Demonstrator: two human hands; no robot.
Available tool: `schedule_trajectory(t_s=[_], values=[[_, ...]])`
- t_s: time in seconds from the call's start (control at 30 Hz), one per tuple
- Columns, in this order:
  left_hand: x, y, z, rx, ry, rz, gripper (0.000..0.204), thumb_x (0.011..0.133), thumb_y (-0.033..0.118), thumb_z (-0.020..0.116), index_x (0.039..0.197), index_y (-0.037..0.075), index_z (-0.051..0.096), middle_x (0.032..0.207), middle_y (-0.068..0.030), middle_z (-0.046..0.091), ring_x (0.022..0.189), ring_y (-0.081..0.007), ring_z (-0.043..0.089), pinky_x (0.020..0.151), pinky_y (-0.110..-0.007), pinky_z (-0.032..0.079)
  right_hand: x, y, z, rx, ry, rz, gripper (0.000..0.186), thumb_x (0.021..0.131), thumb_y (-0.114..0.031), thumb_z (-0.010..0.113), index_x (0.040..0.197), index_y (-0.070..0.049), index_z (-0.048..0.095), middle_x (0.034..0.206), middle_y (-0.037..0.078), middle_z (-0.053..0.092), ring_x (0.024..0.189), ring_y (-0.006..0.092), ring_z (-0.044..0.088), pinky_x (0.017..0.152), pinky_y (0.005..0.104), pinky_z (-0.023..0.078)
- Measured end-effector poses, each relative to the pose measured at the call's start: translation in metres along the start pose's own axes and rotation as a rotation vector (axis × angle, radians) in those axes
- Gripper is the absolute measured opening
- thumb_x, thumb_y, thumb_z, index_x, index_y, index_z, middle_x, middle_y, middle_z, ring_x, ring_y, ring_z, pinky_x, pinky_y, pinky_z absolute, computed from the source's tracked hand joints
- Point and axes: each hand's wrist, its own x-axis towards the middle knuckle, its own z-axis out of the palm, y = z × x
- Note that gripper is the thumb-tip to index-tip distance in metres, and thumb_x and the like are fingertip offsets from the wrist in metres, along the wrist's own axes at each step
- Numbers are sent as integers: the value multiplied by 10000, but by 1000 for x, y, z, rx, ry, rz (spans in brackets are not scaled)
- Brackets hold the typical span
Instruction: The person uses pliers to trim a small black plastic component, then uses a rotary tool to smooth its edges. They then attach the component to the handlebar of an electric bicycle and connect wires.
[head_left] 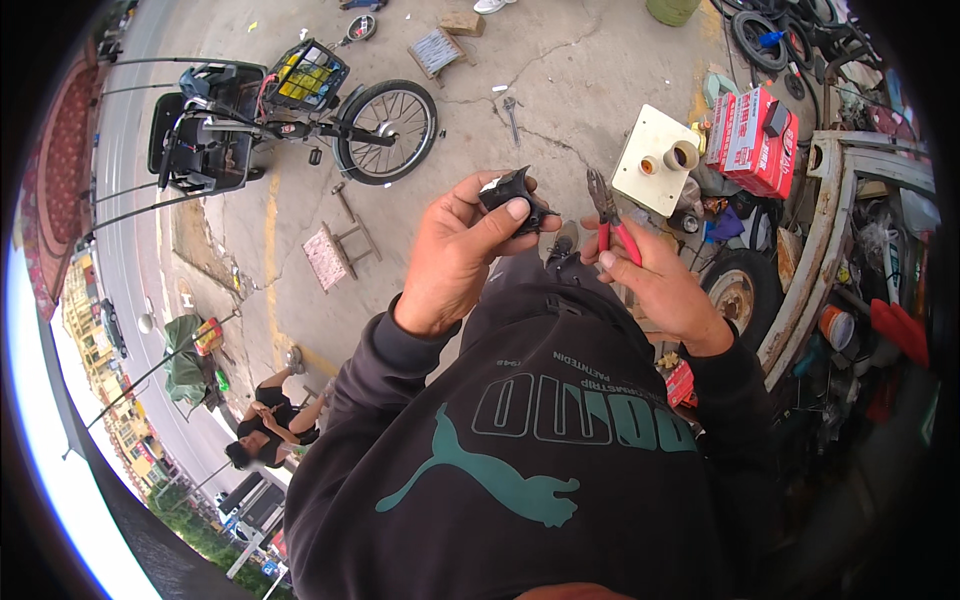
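Observation:
My left hand (465, 235) grips a small black molded part (513, 195) with jagged edges, the thumb pressed on its face and the fingers curled round it. Just to its right, my right hand (650, 275) holds pliers (610, 210) with red handles, their metal jaws pointing up and toward the black part but apart from it. Both hands are raised in front of my dark sweatshirt, above the concrete ground.
A tricycle (385, 130) stands upper left; low stools (325, 258) and a wrench (512, 120) are on the ground. At right are a cream board (640, 190) with cups, red boxes (760, 150), a tire (750, 285) and a rusty frame (830, 215). Another person (270, 435) sits lower left.

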Motion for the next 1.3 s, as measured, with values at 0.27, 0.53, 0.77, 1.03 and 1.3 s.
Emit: schedule_trajectory(t_s=[0.27, 0.53, 0.77, 1.03, 1.3], values=[[18, -12, 3, 897, 110, 993, 323, 761, -125, 690, 1046, 21, 722, 1078, -155, 694, 991, -256, 700, 807, -306, 571, 2, -39, 26, 593, 58, -133, 320, 975, -250, 654, 1137, 1, 539, 898, 39, 603, 755, 102, 585, 610, 209, 430], [29, -11, 3, 1097, 102, 1447, 565, 680, -182, 646, 1197, 46, 664, 1229, -231, 609, 1129, -410, 644, 905, -425, 576, 4, -55, 44, 508, 253, -333, 363, 865, -6, 747, 1163, 16, 540, 951, 70, 656, 850, 112, 627, 708, 224, 500], [6, -5, 7, -107, -305, 105, 493, 1003, 224, 569, 1420, -7, 444, 1335, -165, 573, 1201, -242, 586, 944, -352, 530, 13, -35, 46, 231, 425, -530, 331, 844, 50, 737, 1130, 12, 575, 936, 60, 714, 754, 54, 614, 608, 180, 458], [11, 1, 6, -235, -151, -29, 339, 1020, 200, 548, 1262, -37, 547, 1162, -149, 644, 1016, -272, 682, 765, -322, 612, -3, -42, 30, 34, 311, -230, 255, 987, -112, 572, 1191, 41, 562, 988, 66, 647, 857, 112, 591, 766, 276, 495], [9, 8, 11, -142, -184, 36, 324, 1029, 199, 542, 1260, -27, 561, 1144, -149, 664, 1080, -287, 676, 889, -342, 582, -32, -54, 2, -833, 163, -209, 438, 955, -30, 497, 1381, 56, 448, 1170, 229, 565, 1051, 394, 583, 922, 410, 460]])
